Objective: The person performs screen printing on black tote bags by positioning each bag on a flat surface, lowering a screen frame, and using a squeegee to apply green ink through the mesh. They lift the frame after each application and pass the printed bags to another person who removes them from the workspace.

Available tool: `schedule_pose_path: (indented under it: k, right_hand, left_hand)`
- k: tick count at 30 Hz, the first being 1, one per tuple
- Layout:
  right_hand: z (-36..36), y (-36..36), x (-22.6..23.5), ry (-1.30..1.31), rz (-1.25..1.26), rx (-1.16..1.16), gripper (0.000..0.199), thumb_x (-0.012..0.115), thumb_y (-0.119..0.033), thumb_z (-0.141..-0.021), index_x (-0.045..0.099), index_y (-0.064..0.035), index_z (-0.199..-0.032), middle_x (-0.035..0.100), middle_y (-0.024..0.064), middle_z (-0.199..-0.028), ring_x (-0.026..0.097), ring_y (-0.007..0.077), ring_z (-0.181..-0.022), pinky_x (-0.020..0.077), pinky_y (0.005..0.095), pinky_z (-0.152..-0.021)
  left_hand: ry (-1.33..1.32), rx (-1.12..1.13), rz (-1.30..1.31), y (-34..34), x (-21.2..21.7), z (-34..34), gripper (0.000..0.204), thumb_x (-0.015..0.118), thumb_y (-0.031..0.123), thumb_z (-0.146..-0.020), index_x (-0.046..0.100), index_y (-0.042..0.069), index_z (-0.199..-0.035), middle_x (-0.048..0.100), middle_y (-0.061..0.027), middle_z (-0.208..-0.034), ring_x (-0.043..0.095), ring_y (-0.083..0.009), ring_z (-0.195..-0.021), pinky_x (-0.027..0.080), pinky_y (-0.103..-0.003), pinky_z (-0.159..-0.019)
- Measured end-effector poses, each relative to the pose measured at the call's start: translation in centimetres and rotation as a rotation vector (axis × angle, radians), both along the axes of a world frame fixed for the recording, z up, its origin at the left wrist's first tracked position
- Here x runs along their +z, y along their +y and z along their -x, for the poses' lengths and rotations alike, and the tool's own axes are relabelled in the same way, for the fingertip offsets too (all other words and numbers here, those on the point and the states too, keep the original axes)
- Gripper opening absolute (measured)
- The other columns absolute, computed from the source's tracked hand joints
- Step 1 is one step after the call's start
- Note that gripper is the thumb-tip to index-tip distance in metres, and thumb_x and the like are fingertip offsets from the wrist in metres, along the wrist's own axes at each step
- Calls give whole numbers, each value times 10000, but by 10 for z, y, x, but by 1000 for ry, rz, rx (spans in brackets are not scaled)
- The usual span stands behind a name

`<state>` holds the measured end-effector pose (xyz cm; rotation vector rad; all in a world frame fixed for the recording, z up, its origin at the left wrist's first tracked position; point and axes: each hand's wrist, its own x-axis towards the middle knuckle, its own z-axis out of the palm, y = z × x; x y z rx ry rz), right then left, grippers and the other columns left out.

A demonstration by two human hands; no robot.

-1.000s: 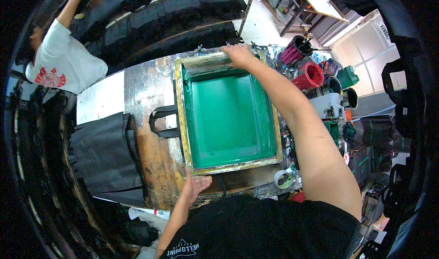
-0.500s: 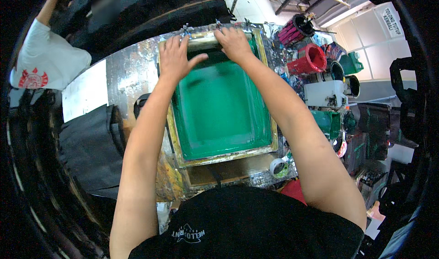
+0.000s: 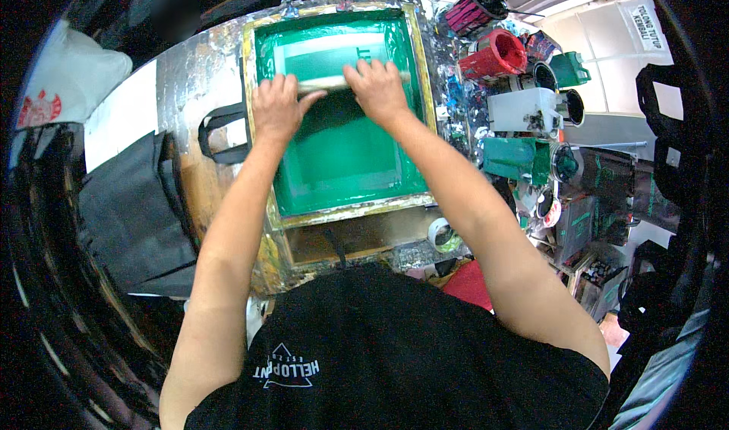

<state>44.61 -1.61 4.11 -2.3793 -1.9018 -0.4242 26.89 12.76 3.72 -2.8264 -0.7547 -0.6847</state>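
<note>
A green mesh printing screen (image 3: 357, 164) in a worn wooden frame (image 3: 345, 211) lies flat on the paint-stained table. Both of my hands grip a squeegee with a pale wooden handle (image 3: 325, 84) that spans the upper part of the screen. My left hand (image 3: 278, 108) holds its left end and my right hand (image 3: 375, 88) holds its right end. A dark band of ink sits on the mesh just below the blade. Black bag handles (image 3: 216, 132) stick out from under the frame's left side.
Several paint pots and tubs, red (image 3: 493, 54), white (image 3: 524, 110) and green (image 3: 510, 157), crowd the right side. A tape roll (image 3: 443, 235) lies by the frame's near right corner. Black bags (image 3: 125, 202) are stacked at left. Another person in a white shirt (image 3: 64, 77) stands far left.
My left hand came up from the frame's near edge to join the right on the squeegee. Both hands have since drawn the squeegee a little toward me down the screen.
</note>
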Motion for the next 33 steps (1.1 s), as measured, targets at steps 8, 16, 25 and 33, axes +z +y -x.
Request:
schedule_pose_path:
  k: [8,16,25,33]
  right_hand:
    - [102,-130,7,28,26,-8,226,620,-207,-862,633,-189,-1086,611,21,-919,598,234,-864,431,432,-718]
    - [133,-163,13,59,-26,26,230,637,-157,-845,602,-172,-1072,576,49,-924,580,243,-883,422,413,-748]
    - [170,-197,1,160,-18,-86,446,713,-282,-827,618,-153,-1243,593,73,-1073,563,266,-1069,366,588,-995]
    - [146,-183,31,274,-1,-23,503,792,-275,-799,604,-182,-1256,592,90,-1097,553,279,-1095,328,569,-1024]
  left_hand:
    - [1,-50,175,-128,8,99,530,775,590,-750,576,104,-818,535,-68,-824,545,-268,-788,423,-412,-724]
    - [74,-42,209,-161,12,136,556,794,552,-763,611,75,-982,560,-108,-914,563,-313,-875,454,-446,-791]
    - [54,196,428,-157,5,224,997,876,589,-670,510,28,-1408,536,-182,-1320,486,-386,-1244,389,-490,-1060]
    - [-158,145,525,-141,-45,250,744,930,489,-619,691,32,-1155,628,-125,-1113,571,-349,-1064,430,-464,-894]
